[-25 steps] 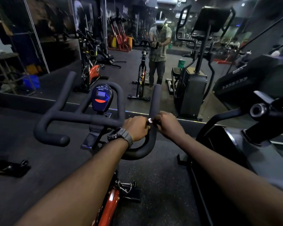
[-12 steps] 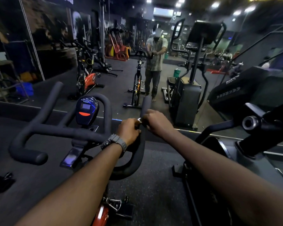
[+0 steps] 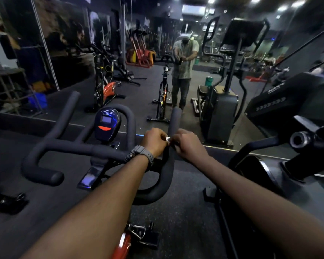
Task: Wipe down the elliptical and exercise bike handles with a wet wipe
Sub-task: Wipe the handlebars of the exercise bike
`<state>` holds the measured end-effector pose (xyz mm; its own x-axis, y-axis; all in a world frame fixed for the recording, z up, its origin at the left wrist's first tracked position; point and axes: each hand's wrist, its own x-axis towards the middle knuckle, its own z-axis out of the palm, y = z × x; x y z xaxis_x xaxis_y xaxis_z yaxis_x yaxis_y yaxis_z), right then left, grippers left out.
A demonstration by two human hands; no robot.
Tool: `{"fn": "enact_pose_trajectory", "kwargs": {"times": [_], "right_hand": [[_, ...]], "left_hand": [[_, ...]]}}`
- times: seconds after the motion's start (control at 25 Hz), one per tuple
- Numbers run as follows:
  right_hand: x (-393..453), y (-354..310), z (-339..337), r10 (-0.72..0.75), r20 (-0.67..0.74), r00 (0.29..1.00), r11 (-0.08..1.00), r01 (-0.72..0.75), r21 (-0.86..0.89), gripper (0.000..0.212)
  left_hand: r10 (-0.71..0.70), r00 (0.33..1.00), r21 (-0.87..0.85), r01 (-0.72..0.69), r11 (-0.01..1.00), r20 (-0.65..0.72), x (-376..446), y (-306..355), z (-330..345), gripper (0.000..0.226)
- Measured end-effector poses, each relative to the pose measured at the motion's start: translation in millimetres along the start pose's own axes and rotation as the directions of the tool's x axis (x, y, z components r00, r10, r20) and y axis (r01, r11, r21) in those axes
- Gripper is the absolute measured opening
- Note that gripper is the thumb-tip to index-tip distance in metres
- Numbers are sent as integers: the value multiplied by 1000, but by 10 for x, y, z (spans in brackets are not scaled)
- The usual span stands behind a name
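Wipe (image 3: pixel 168 139): small white scrap between both hands, at the right handle (image 3: pixel 173 128).
Hands: left hand (image 3: pixel 153 142) and right hand (image 3: pixel 188 144) both pinch it.
Handling: likely limp, damp, tearable; wrap it around the foam.

Both hands have slid up the right handlebar (image 3: pixel 173 126) toward frame centre; the left hand (image 3: pixel 153 142) and right hand (image 3: pixel 188 144) now pinch the white wet wipe (image 3: pixel 168 139) nearer its tip.
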<state>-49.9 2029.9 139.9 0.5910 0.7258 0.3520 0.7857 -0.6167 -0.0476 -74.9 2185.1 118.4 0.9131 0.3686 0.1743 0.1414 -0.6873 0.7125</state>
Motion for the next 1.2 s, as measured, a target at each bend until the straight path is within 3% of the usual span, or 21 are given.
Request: {"fn": "enact_pose_trajectory", "kwargs": {"times": [0.12, 0.28, 0.36, 0.44, 0.48, 0.52, 0.64, 0.68, 0.8, 0.84, 0.92, 1.0, 1.12, 1.2], "right_hand": [[290, 119, -139, -63, 24, 998, 991, 65, -114, 15], [817, 301, -245, 156, -113, 981, 981, -168, -101, 14], [619, 184, -112, 47, -70, 996, 993, -54, -107, 14], [325, 102, -19, -164, 91, 982, 977, 175, -122, 14], [338, 140, -75, -202, 147, 968, 963, 224, -149, 14], [470, 191, -176, -170, 148, 974, 962, 197, -190, 14], [843, 349, -314, 73, -48, 996, 979, -80, -186, 14], [791, 309, -238, 54, -34, 998, 980, -59, -191, 14], [455, 152, -51, -239, 184, 953, 950, 269, -158, 12], [504, 189, -117, -252, 218, 943, 942, 290, -170, 13], [802, 329, -302, -101, 77, 992, 973, 114, -199, 18], [874, 367, -316, 30, -59, 998, 991, -38, -130, 20], [333, 185, 19, -123, -55, 991, 991, 119, -68, 19], [286, 221, 37, -63, -79, 995, 998, 64, 13, 23]], "left_hand": [[7, 999, -32, -6, 999, 37, -20, -1, 27, 16], [0, 997, -38, 2, 999, 73, -72, -3, 55, 28], [-6, 997, -30, 9, 1000, 80, -86, -1, 30, 26], [-11, 998, -6, 12, 1000, 68, -106, -14, 11, 20], [-20, 998, -9, 20, 1000, 60, -117, -29, 13, 19], [-31, 998, -33, 32, 999, 58, -132, -41, 12, 19], [-47, 995, -83, 54, 995, 85, -183, -32, -9, 21], [-47, 995, -70, 53, 996, 88, -179, -28, -18, 22], [-52, 995, -30, 55, 998, 87, -154, -20, -21, 22], [-51, 995, -33, 54, 998, 82, -149, -31, -3, 22], [-45, 996, -55, 49, 997, 80, -162, -48, 41, 22], [-29, 997, -45, 32, 998, 76, -177, -53, 62, 23], [9, 999, -9, -9, 1000, 46, -118, 13, 35, 30], [25, 999, 10, -26, 1000, 26, -43, 99, 20, 32]]}}
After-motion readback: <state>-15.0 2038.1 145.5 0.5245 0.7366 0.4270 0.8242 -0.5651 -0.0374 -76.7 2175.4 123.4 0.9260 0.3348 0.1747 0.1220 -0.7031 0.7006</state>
